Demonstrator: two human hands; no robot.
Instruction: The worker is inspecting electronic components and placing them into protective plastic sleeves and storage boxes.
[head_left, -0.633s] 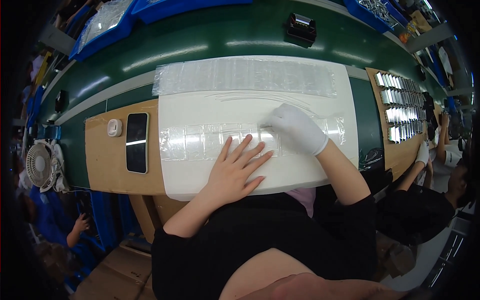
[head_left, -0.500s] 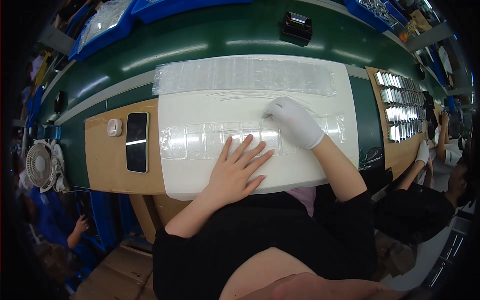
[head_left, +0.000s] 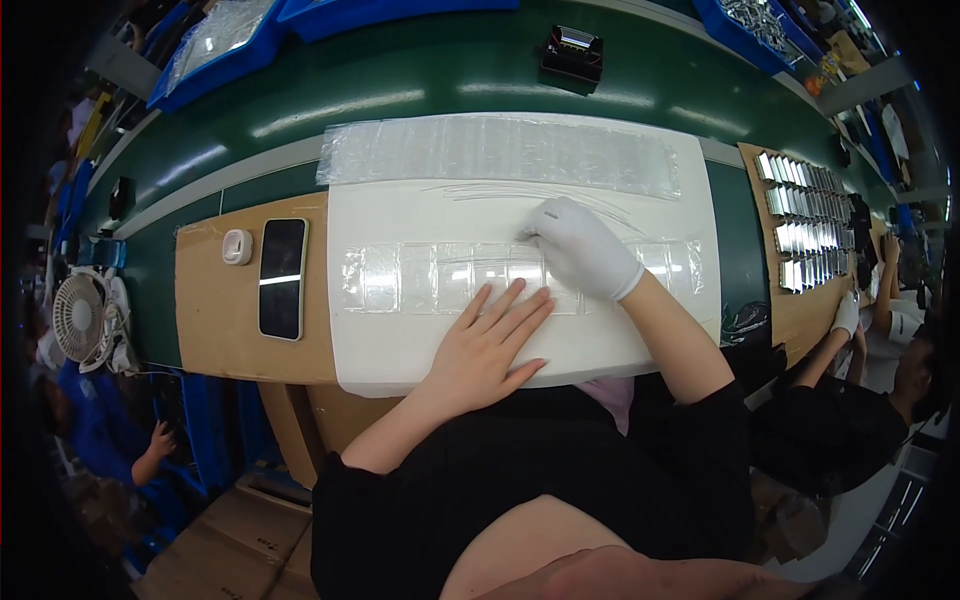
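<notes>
The bare left hand [head_left: 487, 345] lies open and flat on a white mat [head_left: 400, 350], fingers touching a clear plastic strip [head_left: 420, 278]. The gloved right hand [head_left: 580, 248], fingers curled, presses the same strip. Left of them a phone [head_left: 281, 278] lies on the green table [head_left: 420, 90].
</notes>
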